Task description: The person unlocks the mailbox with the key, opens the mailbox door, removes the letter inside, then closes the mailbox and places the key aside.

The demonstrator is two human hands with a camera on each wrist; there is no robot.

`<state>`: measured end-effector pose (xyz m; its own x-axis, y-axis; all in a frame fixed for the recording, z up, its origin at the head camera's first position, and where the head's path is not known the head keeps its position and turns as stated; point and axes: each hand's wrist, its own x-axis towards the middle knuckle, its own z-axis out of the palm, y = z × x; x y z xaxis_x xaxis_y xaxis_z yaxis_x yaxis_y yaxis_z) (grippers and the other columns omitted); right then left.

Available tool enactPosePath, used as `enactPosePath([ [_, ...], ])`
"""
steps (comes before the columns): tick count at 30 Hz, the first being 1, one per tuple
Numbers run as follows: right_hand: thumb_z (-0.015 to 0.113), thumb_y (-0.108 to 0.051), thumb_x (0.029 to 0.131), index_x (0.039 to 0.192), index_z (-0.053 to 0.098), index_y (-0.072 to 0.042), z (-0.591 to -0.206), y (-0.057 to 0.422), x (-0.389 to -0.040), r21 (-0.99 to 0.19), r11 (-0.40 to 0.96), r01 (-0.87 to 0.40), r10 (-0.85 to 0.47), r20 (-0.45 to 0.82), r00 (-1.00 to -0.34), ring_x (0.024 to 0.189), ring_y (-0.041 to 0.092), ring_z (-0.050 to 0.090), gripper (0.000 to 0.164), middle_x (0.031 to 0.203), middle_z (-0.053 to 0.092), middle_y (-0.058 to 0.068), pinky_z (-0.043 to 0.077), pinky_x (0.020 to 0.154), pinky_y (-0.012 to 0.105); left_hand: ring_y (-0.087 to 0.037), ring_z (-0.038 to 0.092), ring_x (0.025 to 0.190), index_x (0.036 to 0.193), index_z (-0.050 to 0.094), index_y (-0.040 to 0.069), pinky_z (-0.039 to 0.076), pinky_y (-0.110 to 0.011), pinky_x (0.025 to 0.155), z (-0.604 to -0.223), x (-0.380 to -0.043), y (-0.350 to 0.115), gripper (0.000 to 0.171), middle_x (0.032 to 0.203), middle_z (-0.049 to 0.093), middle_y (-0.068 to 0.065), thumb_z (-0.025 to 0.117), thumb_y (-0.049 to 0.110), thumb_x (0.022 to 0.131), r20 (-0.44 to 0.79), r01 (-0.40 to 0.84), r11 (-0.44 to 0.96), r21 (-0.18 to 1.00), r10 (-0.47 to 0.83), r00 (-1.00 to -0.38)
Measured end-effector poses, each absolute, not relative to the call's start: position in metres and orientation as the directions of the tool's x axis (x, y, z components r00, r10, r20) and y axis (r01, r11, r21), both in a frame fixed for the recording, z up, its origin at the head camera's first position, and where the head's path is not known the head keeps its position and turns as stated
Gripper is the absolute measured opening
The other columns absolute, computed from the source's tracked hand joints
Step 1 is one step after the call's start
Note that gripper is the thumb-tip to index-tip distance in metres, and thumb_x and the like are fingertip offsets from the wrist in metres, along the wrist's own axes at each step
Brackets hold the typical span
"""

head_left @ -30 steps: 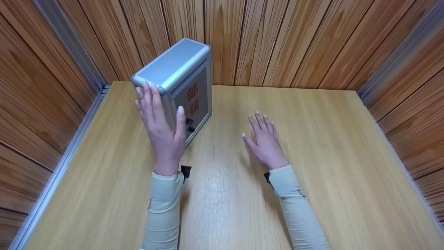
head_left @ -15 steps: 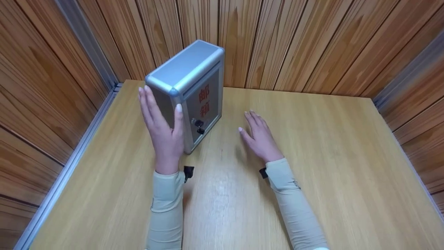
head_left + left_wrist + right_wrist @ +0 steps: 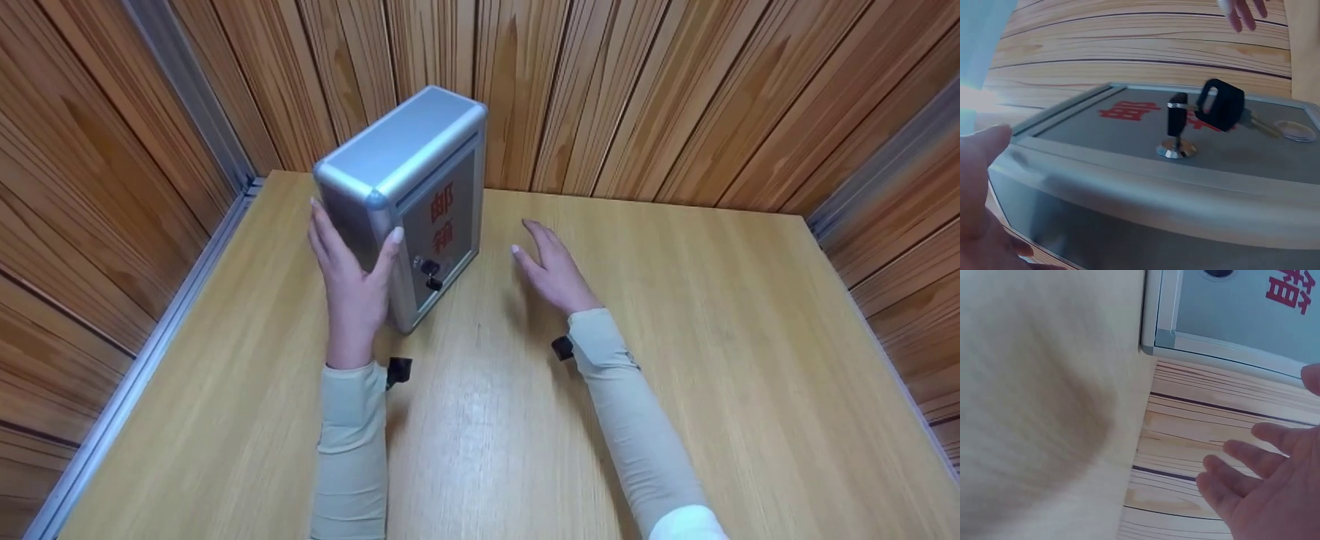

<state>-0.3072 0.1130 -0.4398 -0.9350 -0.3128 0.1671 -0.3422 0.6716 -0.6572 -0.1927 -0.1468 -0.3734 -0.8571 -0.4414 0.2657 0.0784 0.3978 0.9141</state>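
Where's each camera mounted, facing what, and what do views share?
Head: worn on the head, facing forward and down at mailbox and table; left hand, right hand, sleeves show.
Left wrist: worn there, facing mailbox's lock and keys; left hand at left edge, right hand partly top right.
Right wrist: worn there, facing table, wood-panel wall, mailbox corner; right hand lower right.
Shared: head and left wrist both show the keys.

Box [image 3: 412,214] on the table [image 3: 720,360], left of centre; key [image 3: 1177,121] in its lock [image 3: 1185,151]; wall [image 3: 585,97] behind
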Motion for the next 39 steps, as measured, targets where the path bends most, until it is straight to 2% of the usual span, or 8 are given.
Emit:
enactPosePath([
  [4,0.038,-0.057,0.086,0.14,0.024,-0.027,-0.438,0.103,-0.313,-0.754,0.584,-0.301,-0.328,0.119,-0.937,0.127,0.012,0.025,0.063,0.142,0.024,-0.009,0.023,0.101,0.037,-0.01,0.001,0.131,0.14,-0.01,0.033,0.012,-0.039,0.105,-0.381,-0.196,-0.157,0.103,0.146,-0.005,0.007,0.06,0.061,0.069,0.268,0.101,0.37,0.924,-0.435,-0.859],
  [11,0.042,-0.054,0.086,0.14,0.022,-0.028,-0.436,0.091,-0.315,-0.804,0.511,-0.304,-0.389,0.099,-0.916,0.126,0.012,0.027,0.063,0.142,0.025,-0.01,0.025,0.101,0.034,-0.014,0.012,0.131,0.141,-0.007,0.029,0.017,-0.035,0.104,-0.387,-0.2,-0.167,0.113,0.146,0.006,0.001,0.069,0.058,0.062,0.266,0.097,0.378,0.921,-0.428,-0.863],
  [20,0.038,-0.047,0.091,0.141,0.021,-0.025,-0.44,0.077,-0.319,-0.882,0.395,-0.256,-0.415,0.078,-0.907,0.127,0.017,0.028,0.057,0.142,0.025,-0.008,0.029,0.099,0.035,-0.014,0.021,0.129,0.141,0.001,0.03,0.028,-0.037,0.099,-0.39,-0.2,-0.175,0.108,0.144,0.014,0.005,0.065,0.064,0.062,0.27,0.05,0.454,0.89,-0.434,-0.859],
  [27,0.034,-0.052,0.09,0.141,0.02,-0.029,-0.442,0.071,-0.32,-0.888,0.402,-0.223,-0.402,0.047,-0.914,0.127,0.01,0.026,0.057,0.142,0.022,-0.01,0.027,0.1,0.033,-0.013,0.024,0.127,0.14,0.004,0.035,0.03,-0.037,0.098,-0.391,-0.2,-0.174,0.103,0.142,0.019,0.007,0.064,0.064,0.062,0.291,0.063,0.471,0.88,-0.43,-0.855],
  [32,0.035,-0.052,0.09,0.141,0.018,-0.03,-0.44,0.063,-0.324,-0.9,0.382,-0.211,-0.392,0.049,-0.919,0.128,0.013,0.025,0.058,0.143,0.021,-0.01,0.026,0.101,0.033,-0.013,0.025,0.127,0.14,0.004,0.036,0.031,-0.038,0.098,-0.391,-0.2,-0.177,0.102,0.142,0.019,0.007,0.064,0.064,0.062,0.296,0.056,0.485,0.873,-0.435,-0.851],
  [39,0.04,-0.041,0.092,0.14,0.018,-0.032,-0.437,0.048,-0.327,-0.936,0.302,-0.182,-0.426,0.039,-0.904,0.13,0.011,0.019,0.054,0.144,0.018,-0.012,0.02,0.103,0.029,-0.016,0.03,0.124,0.14,0.008,0.035,0.034,-0.043,0.094,-0.394,-0.198,-0.184,0.1,0.14,0.023,0.005,0.067,0.06,0.063,0.342,0.106,0.492,0.864,-0.419,-0.841],
])
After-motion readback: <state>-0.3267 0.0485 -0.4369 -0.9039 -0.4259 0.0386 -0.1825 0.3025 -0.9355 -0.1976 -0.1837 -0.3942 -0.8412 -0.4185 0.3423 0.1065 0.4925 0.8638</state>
